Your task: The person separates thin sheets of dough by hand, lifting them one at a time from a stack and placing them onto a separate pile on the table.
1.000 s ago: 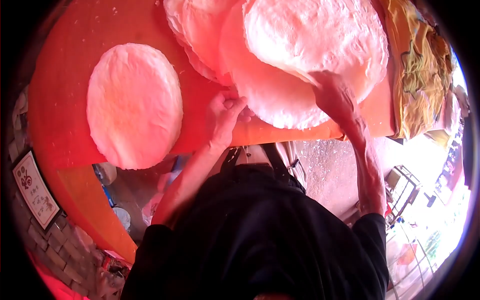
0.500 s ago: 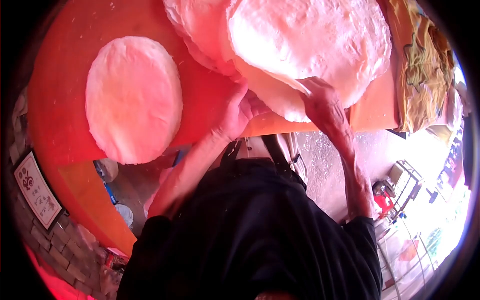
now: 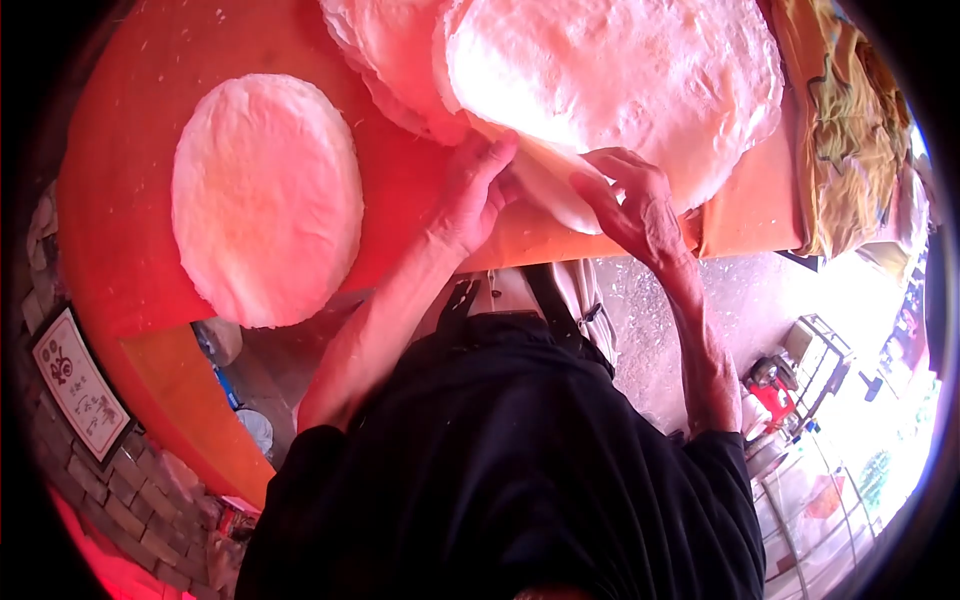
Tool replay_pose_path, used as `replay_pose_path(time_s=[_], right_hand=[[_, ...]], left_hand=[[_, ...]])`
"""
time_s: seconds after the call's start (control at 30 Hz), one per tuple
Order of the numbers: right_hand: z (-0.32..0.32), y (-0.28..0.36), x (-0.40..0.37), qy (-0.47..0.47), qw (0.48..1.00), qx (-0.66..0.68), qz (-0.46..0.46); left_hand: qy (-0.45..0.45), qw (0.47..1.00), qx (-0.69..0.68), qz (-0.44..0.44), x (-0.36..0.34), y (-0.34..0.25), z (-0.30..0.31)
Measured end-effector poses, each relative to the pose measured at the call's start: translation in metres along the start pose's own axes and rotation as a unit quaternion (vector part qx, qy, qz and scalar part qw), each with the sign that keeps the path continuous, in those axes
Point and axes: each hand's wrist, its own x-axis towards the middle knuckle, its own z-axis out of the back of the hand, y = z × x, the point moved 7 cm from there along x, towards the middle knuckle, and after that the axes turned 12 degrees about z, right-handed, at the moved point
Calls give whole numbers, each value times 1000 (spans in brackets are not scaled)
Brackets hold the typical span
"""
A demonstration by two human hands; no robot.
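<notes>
A stack of large, thin, pale round flatbreads (image 3: 620, 75) lies at the near edge of the table, with the front edge of the top one bent up in a fold. My right hand (image 3: 640, 205) is at that fold, its bent fingers and thumb gripping the flatbread's edge. My left hand (image 3: 468, 195) is at the left end of the fold, palm turned inward. Its thumb points up beside the edge and its fingers are apart from the thumb; the fingertips are partly hidden. A smaller stack of round flatbreads (image 3: 268, 200) lies separately on the left.
An orange-red table (image 3: 120, 230) curves around the left and front. Crumpled yellowish cloth (image 3: 835, 130) lies at its right end. A framed sign (image 3: 82, 385) stands by brickwork at the left. A metal-framed cart (image 3: 815, 360) stands on the floor at right.
My left thumb has come up beside the fold, and the left hand has shifted slightly. My right hand has turned and lowered a little at the flatbread's edge, and the flap hangs narrower.
</notes>
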Motion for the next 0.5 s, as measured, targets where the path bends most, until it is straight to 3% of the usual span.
replay_pose_path(time_s=[0.07, 0.1, 0.23, 0.33, 0.43, 0.5], right_hand=[[2, -2, -1, -5, 1000, 21, -15], [0, 4, 1, -3, 998, -38, 46], [-4, 36, 0, -60, 969, -198, 133], [-14, 43, 6, -63, 961, -241, 120], [-13, 27, 6, -85, 954, -266, 110], [-13, 31, 8, -87, 944, -302, 101]], left_hand=[[-2, 1000, -4, -9, -1, -1, -4], [7, 1000, -8, -13, -1, -2, -5], [52, 998, 12, -33, -8, -1, -5], [69, 997, 21, -30, -5, 0, -3], [-64, 996, 65, -23, 8, 8, 20], [-69, 997, -36, -4, 14, 18, 20]])
